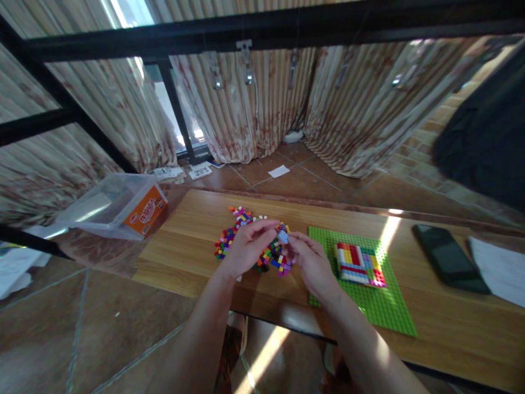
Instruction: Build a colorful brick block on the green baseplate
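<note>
A pale blue toy brick [283, 236] is up between my two hands, above a pile of loose coloured bricks [229, 241]. From the left, my left hand [250, 246] closes thumb and fingers at the brick. My right hand [310, 265] has its fingertips bent against the brick's other side; some of them are hidden. Right of my right hand lies a green studded baseplate [369, 309]. On it sits a flat block of joined bricks [356, 264] in red, white, yellow, blue and other colours.
A dark phone [447, 257] and white paper [502, 271] lie at the right of the wooden table [180, 241]. A clear plastic box [115, 205] with an orange label stands beyond its left end. A black metal frame [262, 38] crosses in front of the curtains.
</note>
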A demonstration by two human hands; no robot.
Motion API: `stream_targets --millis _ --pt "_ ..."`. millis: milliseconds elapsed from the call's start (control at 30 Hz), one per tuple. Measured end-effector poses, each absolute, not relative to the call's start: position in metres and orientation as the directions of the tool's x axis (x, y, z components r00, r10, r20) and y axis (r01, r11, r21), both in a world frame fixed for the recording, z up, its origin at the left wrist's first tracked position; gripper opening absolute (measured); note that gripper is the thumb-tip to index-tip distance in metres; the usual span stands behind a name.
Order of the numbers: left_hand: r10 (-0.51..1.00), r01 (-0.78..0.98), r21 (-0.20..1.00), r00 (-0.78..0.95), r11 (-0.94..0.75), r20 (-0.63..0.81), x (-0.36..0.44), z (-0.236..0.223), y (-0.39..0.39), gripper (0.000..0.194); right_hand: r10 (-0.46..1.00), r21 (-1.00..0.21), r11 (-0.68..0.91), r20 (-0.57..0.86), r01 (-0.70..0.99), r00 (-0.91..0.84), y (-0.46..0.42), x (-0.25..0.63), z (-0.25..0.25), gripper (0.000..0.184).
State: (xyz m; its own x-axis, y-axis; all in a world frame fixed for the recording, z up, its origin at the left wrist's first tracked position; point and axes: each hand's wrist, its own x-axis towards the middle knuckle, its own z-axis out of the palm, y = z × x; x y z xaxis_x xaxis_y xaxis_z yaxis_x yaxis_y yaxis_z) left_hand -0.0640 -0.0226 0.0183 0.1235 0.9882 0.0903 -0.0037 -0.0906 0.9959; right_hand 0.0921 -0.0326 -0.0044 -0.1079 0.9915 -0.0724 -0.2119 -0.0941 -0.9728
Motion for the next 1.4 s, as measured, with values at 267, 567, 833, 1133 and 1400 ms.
stream_targets --millis 267,567,833,1133,1400 --pt "0.989 -0.016 0.998 0.136 -0.055 0.057 -0.02 0.007 -0.021 0.025 0.977 -0.97 0.212 0.212 0.121 -0.019 -0.034 0.127 -0.003 0.024" --pt "0.982 -0.108 0.99 0.174 0.085 -0.065 0.028 0.004 -0.021 0.029 0.947 -0.858 0.279 0.32 0.431 0.024 -0.037 0.184 0.007 0.02" --pt "0.993 0.175 0.983 0.107 -0.059 0.041 0.053 -0.021 -0.007 0.028 0.937 -0.816 0.167 0.306 0.554 0.169 -0.024 0.249 -0.001 0.018" --pt "0.985 0.23 0.968 0.165 -0.098 0.06 0.081 -0.023 0.003 0.03 0.964 -0.71 0.186 0.267 0.679 0.015 -0.018 0.25 -0.018 0.017" --pt "0.988 0.209 0.974 0.141 -0.089 0.06 0.092 -0.025 0.007 0.025 0.976 -0.695 0.153 0.217 0.703 0.002 -0.016 0.245 -0.015 0.018"
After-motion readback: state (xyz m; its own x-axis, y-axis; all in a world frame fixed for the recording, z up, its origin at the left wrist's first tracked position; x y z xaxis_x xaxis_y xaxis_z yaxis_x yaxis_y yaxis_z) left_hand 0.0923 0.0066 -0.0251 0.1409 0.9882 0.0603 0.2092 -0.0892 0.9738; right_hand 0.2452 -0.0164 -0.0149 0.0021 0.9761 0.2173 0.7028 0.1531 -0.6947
